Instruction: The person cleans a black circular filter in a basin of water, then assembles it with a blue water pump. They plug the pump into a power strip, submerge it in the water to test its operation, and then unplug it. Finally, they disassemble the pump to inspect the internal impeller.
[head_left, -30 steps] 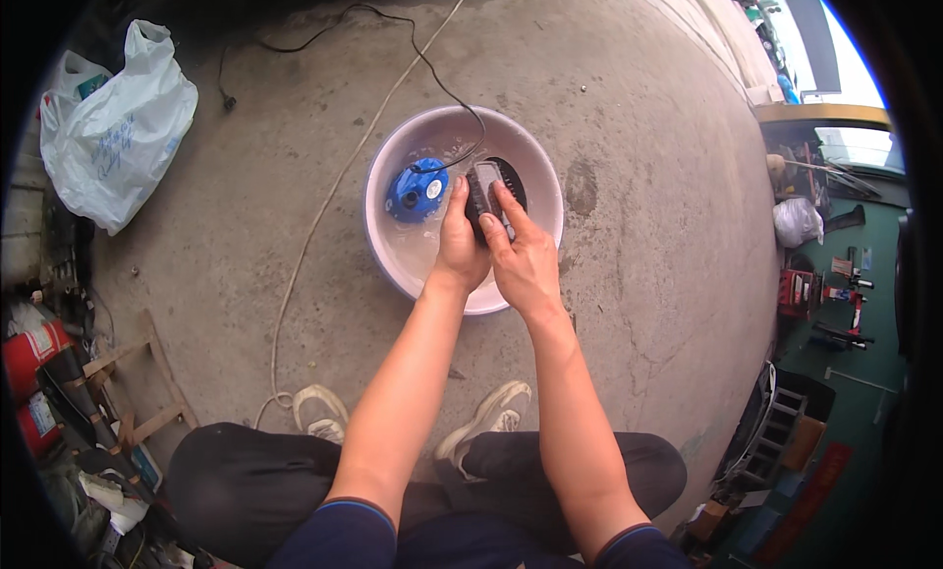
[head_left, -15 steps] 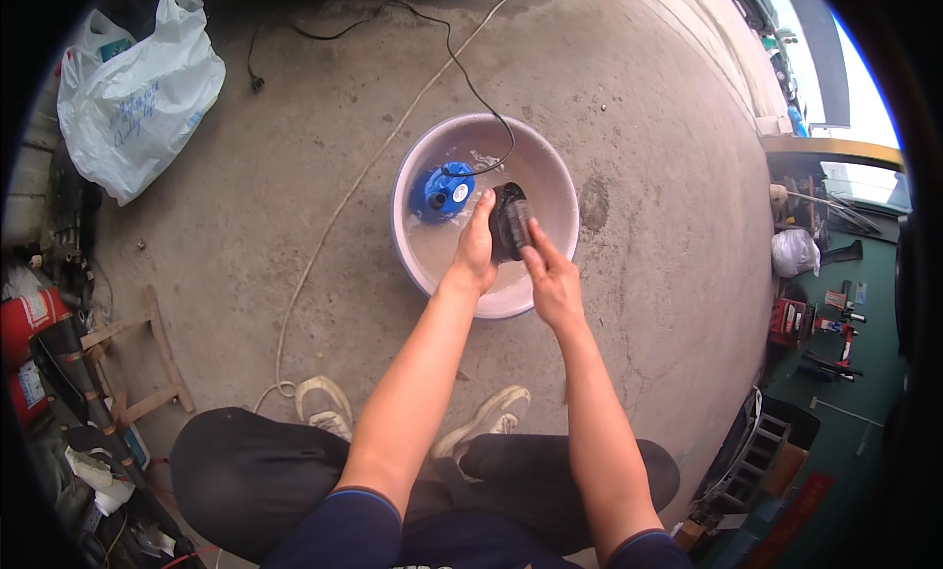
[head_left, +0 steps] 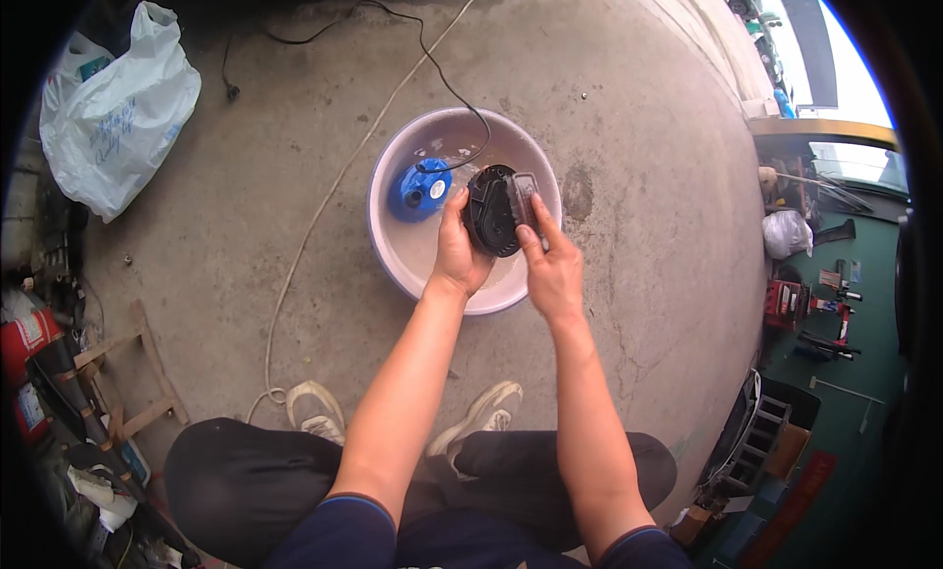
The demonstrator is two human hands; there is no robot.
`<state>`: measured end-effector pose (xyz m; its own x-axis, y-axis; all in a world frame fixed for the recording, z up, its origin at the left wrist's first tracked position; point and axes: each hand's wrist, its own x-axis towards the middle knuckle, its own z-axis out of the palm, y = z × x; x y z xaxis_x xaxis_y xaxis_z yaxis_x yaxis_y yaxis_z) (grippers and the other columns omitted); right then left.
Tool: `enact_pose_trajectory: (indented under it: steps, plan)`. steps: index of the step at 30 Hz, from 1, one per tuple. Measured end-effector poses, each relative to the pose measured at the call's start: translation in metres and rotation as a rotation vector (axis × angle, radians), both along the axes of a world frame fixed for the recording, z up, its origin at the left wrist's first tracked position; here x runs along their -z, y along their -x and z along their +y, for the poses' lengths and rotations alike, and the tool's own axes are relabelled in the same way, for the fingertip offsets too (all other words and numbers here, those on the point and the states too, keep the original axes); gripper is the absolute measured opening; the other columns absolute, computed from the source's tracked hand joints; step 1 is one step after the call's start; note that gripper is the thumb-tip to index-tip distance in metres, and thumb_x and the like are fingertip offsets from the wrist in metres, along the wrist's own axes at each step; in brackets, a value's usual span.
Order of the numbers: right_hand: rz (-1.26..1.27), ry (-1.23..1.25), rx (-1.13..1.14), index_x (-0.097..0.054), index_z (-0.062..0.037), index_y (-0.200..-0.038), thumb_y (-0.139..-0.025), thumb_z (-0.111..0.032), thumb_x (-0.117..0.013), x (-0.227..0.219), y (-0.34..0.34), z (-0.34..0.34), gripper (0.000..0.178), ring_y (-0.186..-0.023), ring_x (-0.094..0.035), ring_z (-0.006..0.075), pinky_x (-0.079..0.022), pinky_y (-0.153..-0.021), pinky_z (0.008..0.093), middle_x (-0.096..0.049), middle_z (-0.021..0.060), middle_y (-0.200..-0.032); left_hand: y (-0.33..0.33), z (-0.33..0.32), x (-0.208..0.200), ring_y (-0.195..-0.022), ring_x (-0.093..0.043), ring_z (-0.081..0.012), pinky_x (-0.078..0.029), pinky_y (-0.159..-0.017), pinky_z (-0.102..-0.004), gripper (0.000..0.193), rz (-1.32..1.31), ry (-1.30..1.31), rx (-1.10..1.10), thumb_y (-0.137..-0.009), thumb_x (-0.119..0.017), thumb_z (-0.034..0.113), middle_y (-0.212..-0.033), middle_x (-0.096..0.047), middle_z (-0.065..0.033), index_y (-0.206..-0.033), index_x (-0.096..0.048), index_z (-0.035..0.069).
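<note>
Over a pale pink basin on the floor, my left hand grips a black round plastic part by its left edge. The part is tilted, with its ribbed, moulded face showing. My right hand is closed on a small scrubbing brush with a clear handle, pressed along the part's right side. The bristles are hidden. In the basin's shallow water sits a blue pump-like housing, left of my hands, with a black cord running up from it.
A white plastic bag stands at far left. A pale hose crosses the concrete floor. Left are a wooden frame and a red cylinder; at right, tools lie on a green surface.
The black part has turned, so its moulded face shows more. The brush has shifted to its upper right side. The whole view has moved slightly.
</note>
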<state>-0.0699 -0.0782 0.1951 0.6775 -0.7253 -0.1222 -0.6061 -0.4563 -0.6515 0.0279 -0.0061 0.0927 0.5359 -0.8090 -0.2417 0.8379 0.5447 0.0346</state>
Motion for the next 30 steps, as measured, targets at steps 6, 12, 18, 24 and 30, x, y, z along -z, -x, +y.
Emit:
enact_pose_trajectory:
  steps: [6, 12, 18, 24, 30]
  plan:
    - [-0.126, 0.312, 0.033, -0.062, -0.0135, -0.154, -0.106, -0.027, -0.068, 0.041, 0.019, 0.042, 0.051, -0.100, -0.077, 0.0443, -0.059, -0.085, 0.0467, -0.078, 0.0242, -0.114, 0.000, 0.000, -0.002, -0.109, -0.072, -0.0184, -0.059, -0.096, -0.0362, 0.059, -0.239, -0.152, 0.001, -0.106, -0.054, 0.056, -0.129, -0.072, -0.0051, -0.142, -0.064, 0.011]
    - [0.042, 0.157, 0.018, -0.066, -0.0130, -0.150, -0.106, -0.030, -0.067, 0.018, 0.003, 0.024, 0.047, -0.113, -0.075, 0.0414, -0.059, -0.095, 0.0446, -0.076, 0.0228, -0.127, -0.003, 0.002, 0.002, -0.108, -0.072, -0.0162, -0.058, -0.096, -0.0350, 0.056, -0.201, -0.169, -0.020, -0.109, -0.054, 0.055, -0.120, -0.075, -0.0042, -0.138, -0.067, 0.009]
    - [-0.112, 0.153, 0.018, -0.065, -0.0072, -0.151, -0.107, -0.030, -0.068, 0.011, -0.007, -0.018, 0.049, -0.125, -0.073, 0.0369, -0.056, -0.106, 0.0417, -0.073, 0.0213, -0.139, 0.009, 0.005, 0.002, -0.110, -0.075, -0.0209, -0.063, -0.096, -0.0388, 0.058, -0.121, -0.155, 0.057, -0.109, -0.052, 0.054, -0.126, -0.076, -0.0085, -0.141, -0.067, 0.008]
    - [-0.386, -0.134, 0.350, -0.045, 0.0017, -0.162, -0.111, -0.032, -0.065, -0.041, -0.009, -0.039, 0.064, -0.121, -0.070, 0.0233, -0.052, -0.107, 0.0360, -0.074, 0.0198, -0.131, -0.012, 0.017, -0.019, -0.127, -0.070, -0.0380, -0.060, -0.105, -0.0577, 0.078, -0.015, 0.137, 0.131, -0.102, -0.053, 0.065, -0.144, -0.067, -0.0210, -0.152, -0.057, 0.004]
    - [-0.457, -0.383, 0.513, -0.043, 0.0028, -0.163, -0.109, -0.033, -0.069, -0.023, 0.017, -0.029, 0.070, -0.095, -0.057, 0.0148, -0.045, -0.083, 0.0304, -0.064, 0.0094, -0.111, -0.017, 0.018, -0.035, -0.130, -0.067, -0.0444, -0.059, -0.104, -0.0647, 0.084, -0.026, 0.289, 0.213, -0.100, -0.056, 0.066, -0.151, -0.061, -0.0259, -0.155, -0.054, 0.003]
